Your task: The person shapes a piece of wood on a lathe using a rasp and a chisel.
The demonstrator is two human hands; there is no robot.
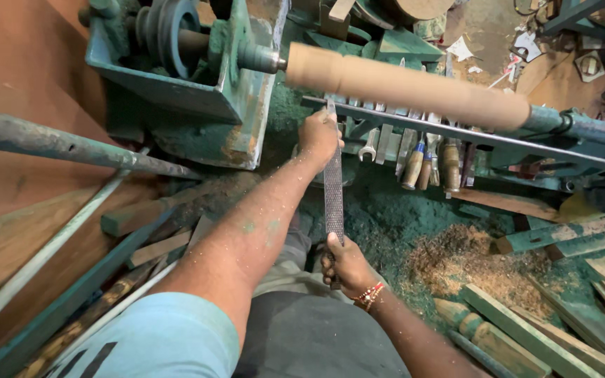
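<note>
A long pale wooden spindle (407,84) is mounted on a green lathe, running from the headstock (197,63) down to the right. A long flat metal file (333,189) stretches from the tool rest (470,135) back toward me. My left hand (318,136) grips the file's far end at the rest, just under the spindle. My right hand (344,262), with a beaded bracelet at the wrist, grips the near end. The file's tip sits below the spindle; contact with the wood cannot be told.
Chisels and a wrench (414,157) hang below the rest. Sawdust and shavings (456,259) cover the floor. Green-painted wooden pieces (519,329) lie at right. A metal pipe (71,143) and wooden planks (50,245) cross at left.
</note>
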